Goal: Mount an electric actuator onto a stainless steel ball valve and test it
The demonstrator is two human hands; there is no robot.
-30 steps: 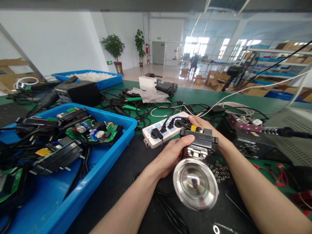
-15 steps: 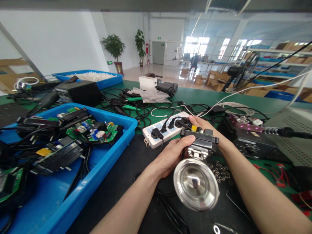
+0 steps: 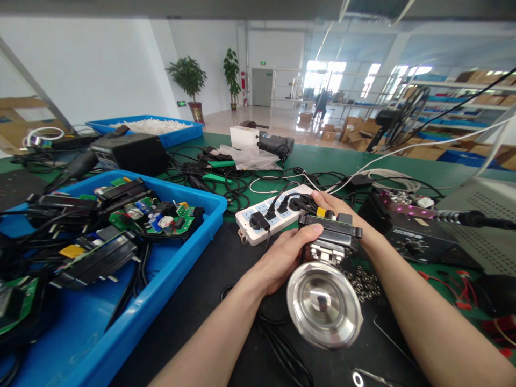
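Observation:
My left hand (image 3: 284, 255) is closed on a black plastic housing with a small circuit board, its thumb lying across the front edge. Below the housing, joined by a metal bracket, hangs a shiny round metal dish (image 3: 324, 303) facing me. Behind the housing, my right hand (image 3: 328, 202) is closed at the right end of a white power strip (image 3: 245, 219), its fingertips by the strip's edge. The housing hides the thumb and much of that hand. Several black plugs (image 3: 260, 219) sit in the strip's sockets, their cords running beside my hands.
At left, a blue tray (image 3: 209, 215) carries several circuit-board housings with black cords. Metal nuts (image 3: 365, 282), a thin bent rod (image 3: 391, 336) and a washer (image 3: 358, 379) lie on the black mat. A black box with a knob (image 3: 415, 242) stands at right. Tangled cables (image 3: 237, 191) lie behind.

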